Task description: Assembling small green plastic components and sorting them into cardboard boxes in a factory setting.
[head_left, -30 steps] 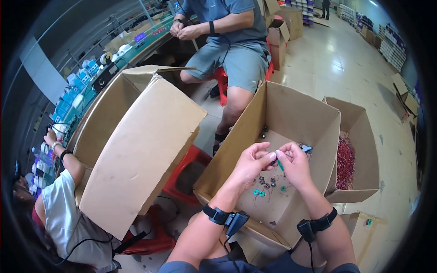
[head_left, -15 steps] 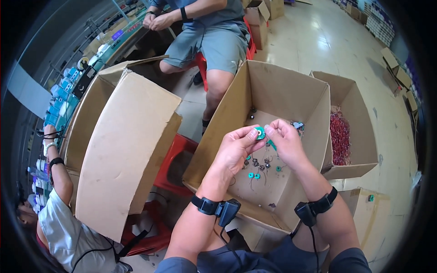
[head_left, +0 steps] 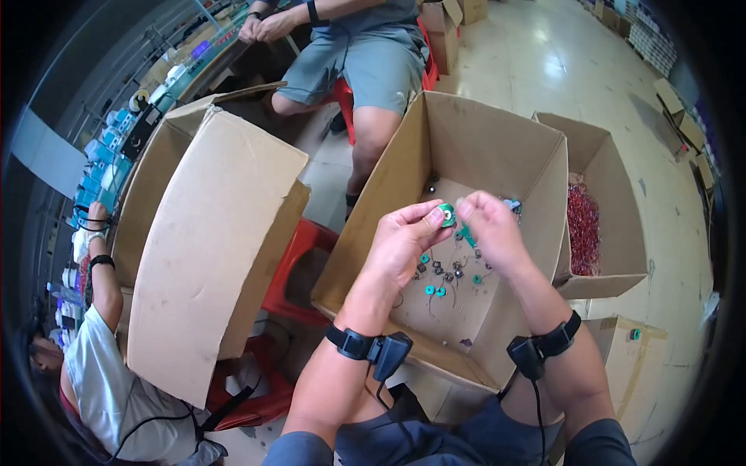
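Thumb and fingers of my left hand [head_left: 404,237] pinch a small green ring-shaped part [head_left: 447,215] with a pale centre. Just to its right is my right hand [head_left: 491,229], thumb and forefinger pressed together. What these fingers hold, if anything, is too small to make out. Below them shows a green piece [head_left: 467,235]; I cannot tell whether it hangs from the hand or lies lower down. Both hands are above a large open cardboard box [head_left: 497,132]. On its bottom lie several small dark parts [head_left: 438,269] with thin wires, and a few green ring parts [head_left: 430,290].
Right of the box stands another carton [head_left: 610,225] holding a heap of red parts [head_left: 583,225]. A taped carton [head_left: 633,365] is near my right arm. To the left are a tall cardboard flap [head_left: 217,233] and a red stool [head_left: 299,264]. One person [head_left: 357,70] sits ahead, another [head_left: 116,373] at far left.
The green ring part has turned slightly in my left fingers. My right fingertips have shifted up a little, still beside it. The whole view has moved slightly.
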